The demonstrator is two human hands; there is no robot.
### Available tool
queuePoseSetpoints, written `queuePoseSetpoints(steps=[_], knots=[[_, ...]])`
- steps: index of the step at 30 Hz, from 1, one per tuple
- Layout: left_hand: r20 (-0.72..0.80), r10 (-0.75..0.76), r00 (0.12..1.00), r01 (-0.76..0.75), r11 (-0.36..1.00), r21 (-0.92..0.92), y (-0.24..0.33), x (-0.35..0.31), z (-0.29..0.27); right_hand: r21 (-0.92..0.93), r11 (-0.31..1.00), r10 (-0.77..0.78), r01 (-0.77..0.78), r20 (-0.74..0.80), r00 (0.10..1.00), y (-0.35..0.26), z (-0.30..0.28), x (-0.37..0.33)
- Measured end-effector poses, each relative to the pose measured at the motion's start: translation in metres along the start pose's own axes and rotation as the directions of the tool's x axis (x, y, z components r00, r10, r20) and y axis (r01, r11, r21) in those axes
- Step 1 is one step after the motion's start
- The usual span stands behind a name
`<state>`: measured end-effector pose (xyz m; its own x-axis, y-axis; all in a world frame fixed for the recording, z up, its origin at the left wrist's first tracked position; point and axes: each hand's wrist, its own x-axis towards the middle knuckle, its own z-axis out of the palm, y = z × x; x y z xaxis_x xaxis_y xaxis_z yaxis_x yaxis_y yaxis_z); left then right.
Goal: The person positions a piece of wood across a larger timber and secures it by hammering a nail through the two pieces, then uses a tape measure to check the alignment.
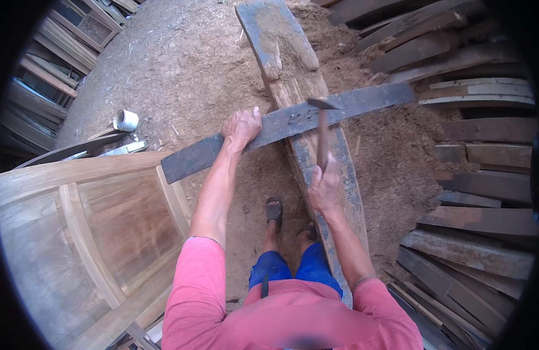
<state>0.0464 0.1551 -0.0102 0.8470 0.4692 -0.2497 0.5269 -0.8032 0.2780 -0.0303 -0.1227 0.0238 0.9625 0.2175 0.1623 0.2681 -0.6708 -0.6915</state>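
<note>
A long, dark, weathered plank (293,121) lies crosswise over a thick wooden beam (301,87). My left hand (242,126) is closed round the plank, left of the beam. In my right hand (326,185) is a hammer (323,133), gripped by its wooden handle. The dark hammer head is over the plank, right above where it crosses the beam; whether it touches the wood I cannot tell. Small dark marks or holes show in the plank's face beside the hammer head.
Stacked timber (485,137) lines the right side. At the left stands a panelled wooden door (123,221), close to the plank's left end. A white cup-like container (126,120) sits beyond it. More boards (59,46) lean at the far left. Sawdust and shavings cover the ground.
</note>
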Motion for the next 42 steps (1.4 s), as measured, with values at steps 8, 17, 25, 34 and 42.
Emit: queuePoseSetpoints(steps=[8,17,25,34,42], knots=[[0.007,0.003,1.000,-0.003,0.999,-0.047,-0.012,-0.003,0.006,0.247,0.962,0.102,-0.117,0.072,0.992,-0.031,-0.034,0.014],[0.080,-0.005,0.997,0.007,1.000,-0.017,-0.013,-0.001,0.006,0.094,0.984,0.129,-0.152,0.215,0.968,-0.023,-0.016,0.017],[0.034,0.031,0.999,-0.030,0.999,-0.024,0.005,-0.006,-0.002,-0.216,0.959,0.239,-0.184,0.265,0.934,0.011,-0.007,0.009],[0.072,-0.005,0.997,0.007,1.000,-0.019,0.008,0.000,-0.010,0.308,0.937,-0.124,0.163,-0.142,0.982,-0.006,-0.016,0.017],[0.048,-0.033,0.998,0.035,0.999,-0.033,-0.015,0.000,0.000,0.099,0.995,-0.020,0.002,0.183,0.983,-0.060,-0.048,0.046]])
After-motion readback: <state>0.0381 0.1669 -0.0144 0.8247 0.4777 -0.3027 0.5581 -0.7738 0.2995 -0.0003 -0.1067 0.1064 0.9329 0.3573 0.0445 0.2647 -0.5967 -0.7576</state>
